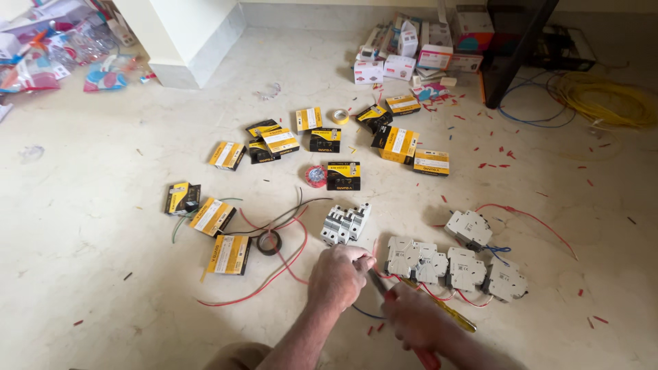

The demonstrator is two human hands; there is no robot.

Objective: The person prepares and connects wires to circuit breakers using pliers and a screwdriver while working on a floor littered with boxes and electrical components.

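A: What do the hands hold?

B: The left hand (337, 274) is closed in a fist around thin wire ends (373, 255). The right hand (413, 319) grips pliers (381, 285) with red handles, beside a yellow screwdriver (452, 312).

A: How will the wire handle?

B: I think light and bendy, a little slippery; better to pinch it near the end. It lies just before the white breakers (454, 266).

A: And further?

B: A pale, smooth floor (82, 226), yellow-black boxes (329, 147), tape rolls, a yellow cable coil (603, 99), a wall corner.
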